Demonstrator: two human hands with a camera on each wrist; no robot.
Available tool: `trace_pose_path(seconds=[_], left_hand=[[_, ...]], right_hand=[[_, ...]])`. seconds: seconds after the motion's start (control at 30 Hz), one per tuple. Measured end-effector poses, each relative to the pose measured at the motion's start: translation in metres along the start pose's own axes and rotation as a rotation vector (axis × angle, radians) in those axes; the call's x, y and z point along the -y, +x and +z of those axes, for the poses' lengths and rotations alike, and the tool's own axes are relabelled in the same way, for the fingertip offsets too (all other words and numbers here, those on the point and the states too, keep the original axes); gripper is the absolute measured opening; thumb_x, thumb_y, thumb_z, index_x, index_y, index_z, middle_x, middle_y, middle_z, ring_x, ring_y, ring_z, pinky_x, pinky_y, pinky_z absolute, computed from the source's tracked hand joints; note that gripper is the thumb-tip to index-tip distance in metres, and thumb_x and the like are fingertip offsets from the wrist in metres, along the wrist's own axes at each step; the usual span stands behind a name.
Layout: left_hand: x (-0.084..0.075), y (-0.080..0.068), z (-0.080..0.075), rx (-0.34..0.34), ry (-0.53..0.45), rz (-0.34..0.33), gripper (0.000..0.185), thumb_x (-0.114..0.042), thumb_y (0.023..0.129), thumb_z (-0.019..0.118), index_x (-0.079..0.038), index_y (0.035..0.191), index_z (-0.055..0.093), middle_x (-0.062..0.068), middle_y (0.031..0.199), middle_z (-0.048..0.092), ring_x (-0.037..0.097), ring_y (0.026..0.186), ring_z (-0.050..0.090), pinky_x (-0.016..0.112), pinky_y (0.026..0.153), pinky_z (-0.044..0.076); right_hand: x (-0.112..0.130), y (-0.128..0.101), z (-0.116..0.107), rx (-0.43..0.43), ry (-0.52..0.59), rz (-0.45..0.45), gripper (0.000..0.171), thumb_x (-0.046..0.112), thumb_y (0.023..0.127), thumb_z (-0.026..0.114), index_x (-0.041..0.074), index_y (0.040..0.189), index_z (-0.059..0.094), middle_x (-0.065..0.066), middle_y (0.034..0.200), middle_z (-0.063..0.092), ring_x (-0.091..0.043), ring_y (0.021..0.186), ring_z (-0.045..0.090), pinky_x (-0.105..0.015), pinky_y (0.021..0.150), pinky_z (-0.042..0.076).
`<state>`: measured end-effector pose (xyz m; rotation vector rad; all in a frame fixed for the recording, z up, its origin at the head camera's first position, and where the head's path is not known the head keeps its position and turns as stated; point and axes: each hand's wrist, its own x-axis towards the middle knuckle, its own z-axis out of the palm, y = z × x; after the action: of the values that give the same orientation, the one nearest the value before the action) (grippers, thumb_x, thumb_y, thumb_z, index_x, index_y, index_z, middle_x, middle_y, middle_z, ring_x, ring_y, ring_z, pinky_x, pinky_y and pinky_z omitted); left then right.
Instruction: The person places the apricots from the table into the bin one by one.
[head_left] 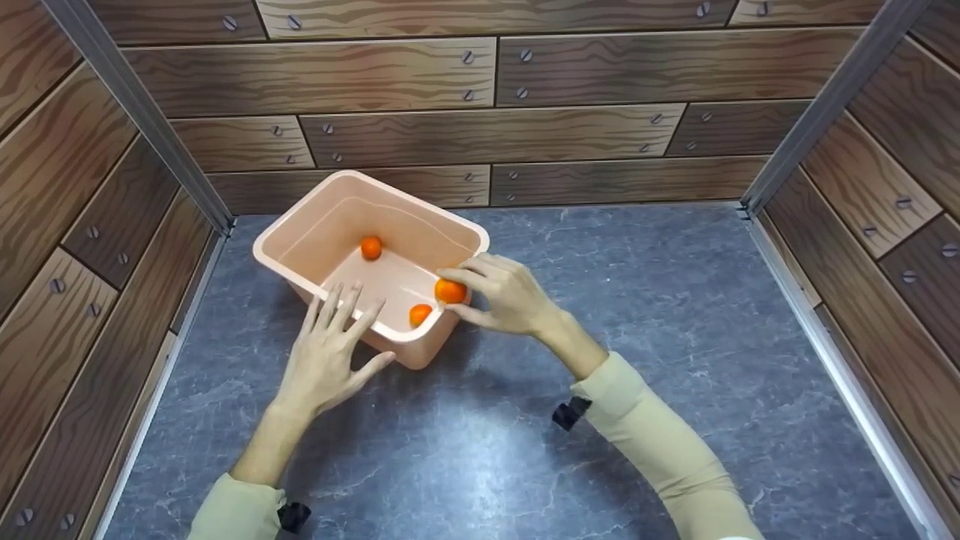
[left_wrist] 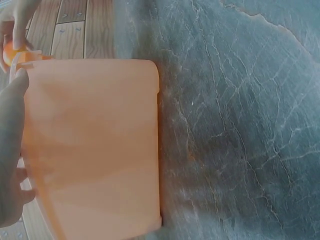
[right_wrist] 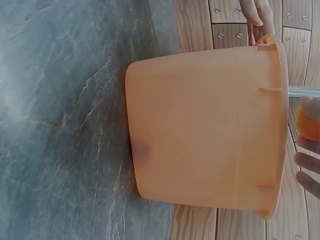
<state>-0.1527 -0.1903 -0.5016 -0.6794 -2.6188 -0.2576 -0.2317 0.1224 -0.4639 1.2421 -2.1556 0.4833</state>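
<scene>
A peach-coloured plastic bin (head_left: 375, 330) stands at the left of the floor, its open top facing up. My right hand (head_left: 504, 292) pinches a tangerine (head_left: 450, 290) between thumb and fingers at the bin's right rim; the right wrist view shows this tangerine (right_wrist: 307, 125) above rim level. Two more tangerines lie inside, one near the back wall (head_left: 371, 247) and one in the near corner (head_left: 420, 315), partly hidden by the rim. With fingers spread, my left hand (head_left: 322, 364) is at the near rim, fingertips overlapping the bin's opening in the head view.
Wood-patterned panels (head_left: 397, 135) wall in the back and both sides, joined by grey metal corner strips (head_left: 825, 105). The floor (head_left: 637, 285) is a dark blue-grey marbled surface. Each sleeve cuff carries a small black device (head_left: 571, 412).
</scene>
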Motion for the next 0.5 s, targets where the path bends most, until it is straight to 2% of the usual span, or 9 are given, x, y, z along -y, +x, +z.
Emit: trace_pose_path(seconds=[0.17,0.3,0.4,0.5], left_hand=[[0.000,0.000,-0.001,-0.005,0.004,0.005,0.079,-0.066,0.092,0.064,-0.023,0.157,0.052,0.020,0.167,0.043,0.045,0.158,0.036,0.061,0.132,0.025],[0.000,0.000,0.000,-0.010,0.006,0.009,0.079,-0.065,0.092,0.065,-0.022,0.157,0.052,0.021,0.167,0.043,0.046,0.157,0.037,0.061,0.132,0.025],[0.000,0.000,0.000,-0.007,0.007,0.012,0.078,-0.065,0.093,0.064,-0.022,0.156,0.053,0.022,0.165,0.045,0.046,0.157,0.037,0.061,0.131,0.026],[0.001,0.001,0.000,-0.002,0.007,0.010,0.077,-0.065,0.093,0.064,-0.022,0.156,0.053,0.022,0.165,0.046,0.047,0.157,0.037,0.061,0.132,0.025]], right_hand=[[0.001,0.011,0.007,0.023,0.003,0.011,0.046,0.038,0.091,0.081,0.013,0.129,0.074,-0.003,0.111,0.078,-0.020,0.095,0.073,-0.032,0.086,0.063],[0.001,0.017,0.013,0.060,0.003,0.015,0.048,0.041,0.092,0.079,0.013,0.130,0.074,-0.004,0.111,0.077,-0.020,0.095,0.073,-0.035,0.094,0.063],[0.002,0.019,0.017,0.086,0.004,0.020,0.049,0.044,0.093,0.078,0.012,0.130,0.073,-0.004,0.111,0.078,-0.020,0.096,0.073,-0.035,0.094,0.062],[0.002,0.022,0.019,0.108,0.009,0.034,0.050,0.045,0.093,0.078,0.012,0.130,0.073,-0.003,0.111,0.078,-0.020,0.095,0.073,-0.033,0.087,0.062]])
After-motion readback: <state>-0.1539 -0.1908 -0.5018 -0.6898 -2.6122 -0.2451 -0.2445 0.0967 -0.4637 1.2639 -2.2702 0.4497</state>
